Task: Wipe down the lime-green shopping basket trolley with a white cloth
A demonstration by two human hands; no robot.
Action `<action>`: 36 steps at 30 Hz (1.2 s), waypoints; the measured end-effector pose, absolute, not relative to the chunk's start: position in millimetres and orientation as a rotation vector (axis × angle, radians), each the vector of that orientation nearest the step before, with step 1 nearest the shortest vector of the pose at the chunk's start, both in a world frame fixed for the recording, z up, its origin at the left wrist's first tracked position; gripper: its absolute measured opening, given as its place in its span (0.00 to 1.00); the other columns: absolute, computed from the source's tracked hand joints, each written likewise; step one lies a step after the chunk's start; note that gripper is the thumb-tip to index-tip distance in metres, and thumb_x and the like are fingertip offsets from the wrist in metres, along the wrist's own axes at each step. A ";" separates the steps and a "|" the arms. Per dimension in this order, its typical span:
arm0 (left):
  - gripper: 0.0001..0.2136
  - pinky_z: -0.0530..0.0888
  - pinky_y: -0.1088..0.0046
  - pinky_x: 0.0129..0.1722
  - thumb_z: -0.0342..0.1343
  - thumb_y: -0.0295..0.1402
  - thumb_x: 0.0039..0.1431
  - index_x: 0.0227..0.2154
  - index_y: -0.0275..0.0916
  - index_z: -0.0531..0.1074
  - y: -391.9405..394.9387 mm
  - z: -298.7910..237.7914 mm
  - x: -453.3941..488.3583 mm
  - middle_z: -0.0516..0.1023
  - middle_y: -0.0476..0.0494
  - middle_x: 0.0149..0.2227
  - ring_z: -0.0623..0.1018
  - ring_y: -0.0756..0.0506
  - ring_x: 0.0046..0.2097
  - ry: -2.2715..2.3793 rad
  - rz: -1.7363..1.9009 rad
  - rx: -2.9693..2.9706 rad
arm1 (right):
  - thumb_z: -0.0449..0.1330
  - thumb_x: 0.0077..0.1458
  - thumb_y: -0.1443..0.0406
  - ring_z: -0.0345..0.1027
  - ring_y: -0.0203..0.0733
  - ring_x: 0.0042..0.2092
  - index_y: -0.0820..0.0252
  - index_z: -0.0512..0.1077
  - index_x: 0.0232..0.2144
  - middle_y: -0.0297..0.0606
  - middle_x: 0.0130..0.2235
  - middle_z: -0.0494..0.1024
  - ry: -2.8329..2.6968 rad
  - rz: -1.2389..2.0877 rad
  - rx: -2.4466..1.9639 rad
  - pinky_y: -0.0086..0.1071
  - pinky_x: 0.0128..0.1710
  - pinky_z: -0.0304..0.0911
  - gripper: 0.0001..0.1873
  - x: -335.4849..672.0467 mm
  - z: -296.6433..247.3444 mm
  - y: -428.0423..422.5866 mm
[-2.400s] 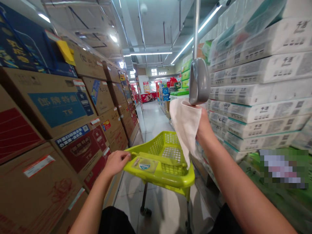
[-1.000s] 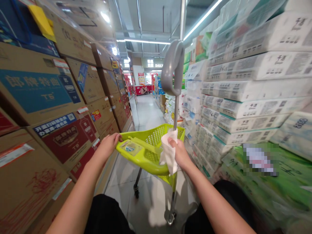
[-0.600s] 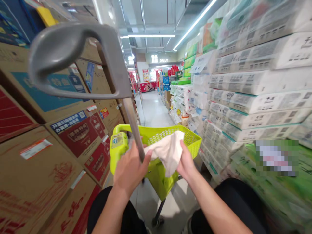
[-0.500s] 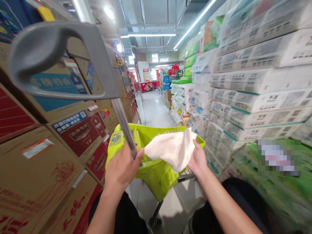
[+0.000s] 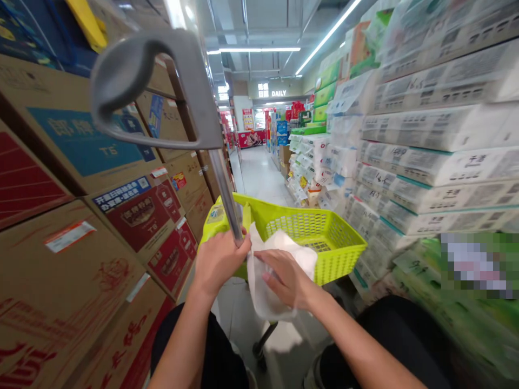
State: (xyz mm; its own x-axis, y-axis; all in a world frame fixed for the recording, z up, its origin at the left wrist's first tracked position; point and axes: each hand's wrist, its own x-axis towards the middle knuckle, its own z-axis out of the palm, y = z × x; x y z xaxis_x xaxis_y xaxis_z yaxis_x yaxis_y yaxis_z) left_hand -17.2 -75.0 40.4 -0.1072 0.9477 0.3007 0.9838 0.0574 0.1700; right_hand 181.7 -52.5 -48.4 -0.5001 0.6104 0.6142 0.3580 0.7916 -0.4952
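Note:
My left hand (image 5: 221, 256) is closed around the metal pole (image 5: 227, 200) of a trolley, low down where the pole meets the yellow-green basket (image 5: 344, 259). A thin white cloth (image 5: 267, 305) hangs beside the pole over the basket's near rim. My right hand (image 5: 281, 278) lies across this cloth, fingers together, pressing it close to the left hand. Part of the fabric is hidden under the fingers. Atop the pole is a grey loop handle (image 5: 206, 92), which neither hand touches.
Stacked cardboard cartons (image 5: 81, 259) line the left side. White wrapped packs (image 5: 425, 167) rise on the right, above green packs (image 5: 430, 292). A pale aisle floor (image 5: 259, 173) runs ahead, and a trolley wheel (image 5: 259, 351) stands between my legs.
My right hand has moved left with the cloth, from the basket's right side to beside the pole. The basket and handle appear shifted rightward; my left hand still grips the pole.

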 end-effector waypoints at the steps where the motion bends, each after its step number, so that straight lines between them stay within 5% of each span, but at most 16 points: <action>1: 0.24 0.67 0.69 0.36 0.40 0.51 0.64 0.44 0.44 0.77 -71.9 40.6 -17.2 0.82 0.40 0.37 0.79 0.40 0.40 -2.196 -0.496 -2.042 | 0.52 0.65 0.53 0.67 0.46 0.48 0.57 0.70 0.53 0.43 0.47 0.75 -2.180 0.328 -0.765 0.40 0.49 0.61 0.20 178.1 -55.3 -53.0; 6: 0.24 0.66 0.69 0.35 0.38 0.50 0.64 0.39 0.45 0.78 -63.3 41.8 -18.9 0.81 0.41 0.38 0.78 0.39 0.39 -2.200 -0.407 -2.085 | 0.43 0.68 0.59 0.65 0.45 0.40 0.60 0.71 0.34 0.42 0.35 0.75 -2.110 -0.058 -1.312 0.37 0.43 0.54 0.20 240.7 -97.5 -22.3; 12: 0.22 0.66 0.69 0.33 0.40 0.47 0.64 0.38 0.44 0.78 -60.9 35.5 -15.7 0.81 0.39 0.36 0.79 0.38 0.38 -2.163 -0.444 -2.023 | 0.45 0.63 0.64 0.67 0.48 0.38 0.61 0.73 0.27 0.46 0.32 0.77 -1.971 -0.291 -1.737 0.38 0.41 0.52 0.20 349.0 -120.1 21.8; 20: 0.22 0.66 0.69 0.31 0.41 0.46 0.63 0.34 0.42 0.79 -54.4 28.5 -4.5 0.79 0.38 0.30 0.78 0.40 0.32 -2.129 -0.487 -1.925 | 0.49 0.61 0.63 0.71 0.43 0.35 0.57 0.77 0.27 0.41 0.31 0.80 -2.081 0.010 -1.439 0.34 0.38 0.53 0.18 199.5 -74.2 -20.2; 26: 0.23 0.64 0.69 0.30 0.38 0.47 0.63 0.36 0.44 0.78 -60.6 31.9 -31.6 0.79 0.39 0.31 0.78 0.38 0.34 -2.128 -0.353 -1.951 | 0.50 0.60 0.44 0.73 0.45 0.35 0.47 0.76 0.49 0.38 0.36 0.82 -2.220 0.292 -1.432 0.32 0.34 0.57 0.26 182.6 -54.7 -10.0; 31: 0.23 0.64 0.69 0.29 0.38 0.48 0.63 0.40 0.46 0.77 -66.3 32.4 -57.7 0.78 0.40 0.32 0.78 0.36 0.37 -2.121 -0.255 -1.924 | 0.46 0.59 0.40 0.71 0.43 0.30 0.60 0.79 0.26 0.44 0.29 0.80 -2.297 0.696 -1.679 0.31 0.30 0.55 0.36 250.0 -71.6 33.0; 36: 0.23 0.65 0.69 0.29 0.38 0.48 0.62 0.38 0.45 0.78 -68.5 25.7 -70.8 0.77 0.40 0.29 0.77 0.38 0.34 -2.122 -0.294 -1.819 | 0.47 0.63 0.48 0.70 0.43 0.30 0.60 0.78 0.28 0.42 0.28 0.79 -2.272 0.461 -1.700 0.31 0.29 0.50 0.29 297.7 -83.6 24.7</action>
State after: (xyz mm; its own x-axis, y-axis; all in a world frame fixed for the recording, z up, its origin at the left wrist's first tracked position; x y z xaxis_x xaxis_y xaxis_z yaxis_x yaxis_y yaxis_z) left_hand -70.8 -68.5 25.7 -0.1305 0.9167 0.3777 0.9849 0.1637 -0.0570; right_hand 297.7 24.7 -83.6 -0.2778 0.9604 0.0216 0.8759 0.2625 -0.4048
